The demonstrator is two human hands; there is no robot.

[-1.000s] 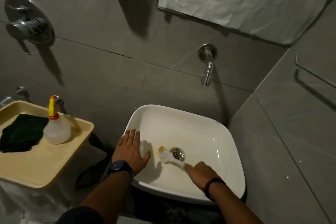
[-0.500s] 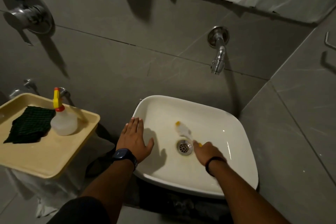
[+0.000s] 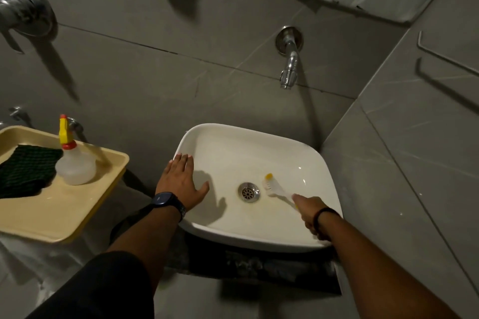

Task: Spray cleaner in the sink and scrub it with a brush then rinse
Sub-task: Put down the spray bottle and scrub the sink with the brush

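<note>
Inside the white sink (image 3: 259, 142), just right of the chrome drain (image 3: 248, 191), a brush (image 3: 273, 186) is lying head-down against the basin floor. Its head is showing white bristles and a yellow tip pointing toward the back wall, and its white handle is running back and right into the right hand (image 3: 309, 211). That hand's fingers are closing around the handle near the front right rim; a dark band is sitting on the wrist. The basin is looking glossy, rounded-square and slightly yellowish around the drain, with a few bright highlights on its right slope. The left hand (image 3: 181, 184) is resting flat on the left rim, fingers spread wide and holding nothing, a dark watch (image 3: 166, 201) on the wrist. A chrome tap (image 3: 289, 67) is projecting from the grey tiled wall above the sink. Well to the left, a cream tray (image 3: 64, 215) is carrying a clear spray bottle (image 3: 75, 163) with a yellow nozzle, standing upright beside a dark green cloth (image 3: 26, 168).
</note>
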